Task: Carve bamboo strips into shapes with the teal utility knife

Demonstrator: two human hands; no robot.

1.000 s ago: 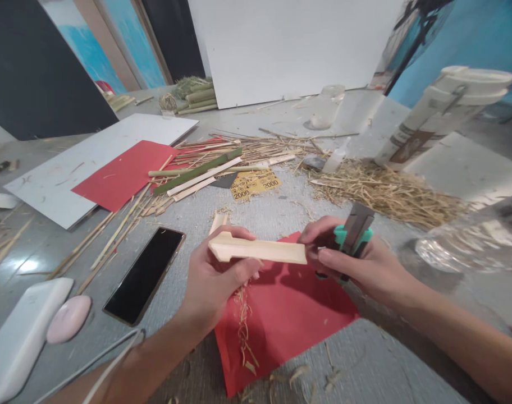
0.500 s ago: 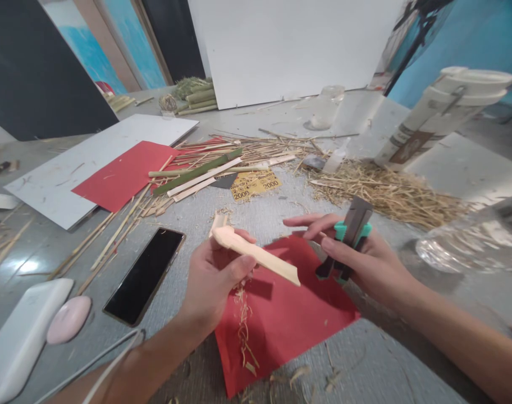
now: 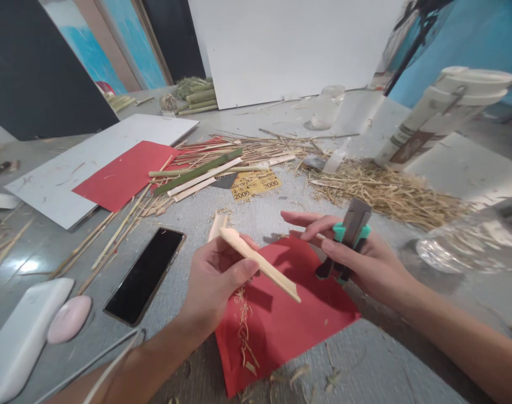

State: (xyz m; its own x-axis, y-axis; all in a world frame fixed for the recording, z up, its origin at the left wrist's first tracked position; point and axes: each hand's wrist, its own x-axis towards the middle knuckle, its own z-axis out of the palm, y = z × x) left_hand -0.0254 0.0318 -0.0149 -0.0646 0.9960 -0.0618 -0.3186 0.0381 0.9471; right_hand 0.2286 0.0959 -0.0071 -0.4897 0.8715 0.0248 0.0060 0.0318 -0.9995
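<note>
My left hand pinches a pale split bamboo strip between thumb and fingers. The strip slants down to the right, its near end cut at an angle, above a red paper sheet. In my right hand is a black-and-teal two-handled hand tool, its grey head pointing up; my index and middle fingers stretch leftward, free of it. The tool and the strip are apart. Thin shavings lie on the paper's left side. Another pale bamboo piece rests on the table behind my left hand.
A phone, a white device and a pink rounded object lie left. Behind are yellow 2000-grit sandpaper, a green bamboo strip, thin sticks and a straw heap. A clear bottle lies right; a canister stands behind.
My left hand has turned the bamboo strip, so it slopes more steeply and shows a narrower side. My right hand with the tool has barely moved.
</note>
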